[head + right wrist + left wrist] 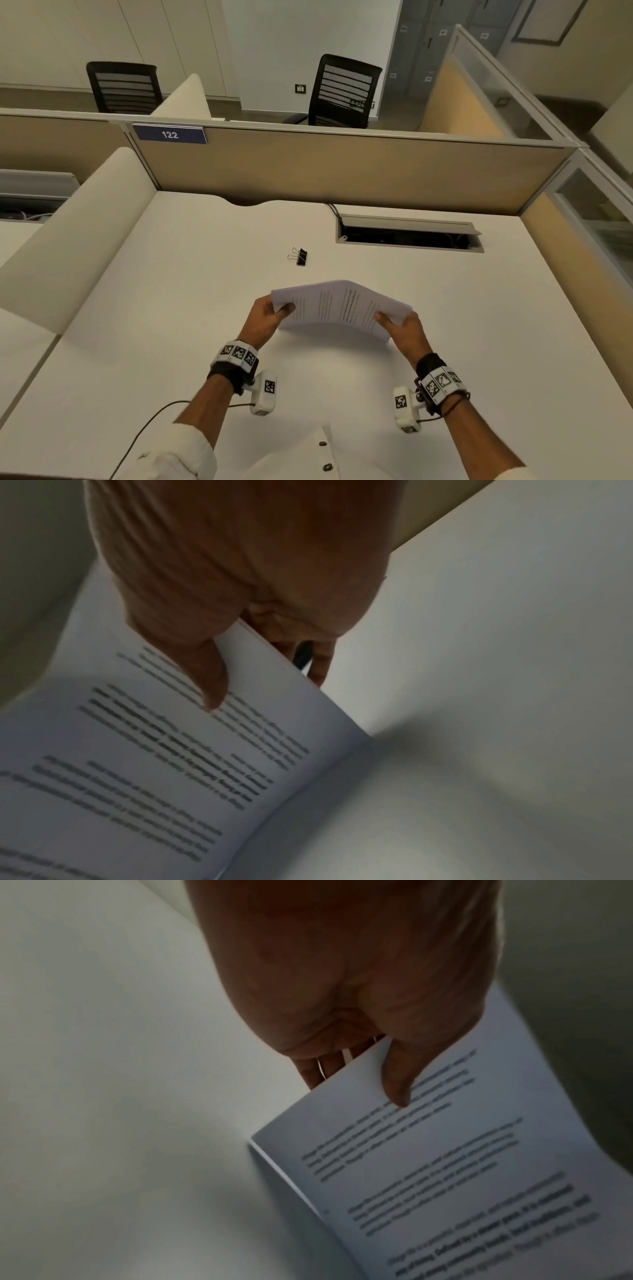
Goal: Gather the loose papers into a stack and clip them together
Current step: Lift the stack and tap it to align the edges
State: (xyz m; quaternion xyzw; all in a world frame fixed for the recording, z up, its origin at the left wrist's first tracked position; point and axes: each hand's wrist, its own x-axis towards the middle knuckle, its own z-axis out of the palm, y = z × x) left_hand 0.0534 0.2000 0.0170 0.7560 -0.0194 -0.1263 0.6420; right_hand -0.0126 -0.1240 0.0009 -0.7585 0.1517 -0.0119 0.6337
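A stack of printed white papers [339, 306] is held up above the white desk [171, 308], bowed upward along its middle. My left hand [270, 313] pinches its left edge, thumb on top and fingers underneath. My right hand [399, 325] pinches the right edge the same way. The left wrist view shows the thumb pressing the top sheet of the papers [445, 1150]; the right wrist view shows the other thumb on the papers [171, 764]. A black binder clip [300, 256] with its wire handles lies on the desk beyond the papers, apart from both hands.
An open cable tray slot [409, 234] is cut into the desk at the back right. A beige partition [342, 168] closes the far side, with cream dividers on the left. Two black chairs stand beyond it.
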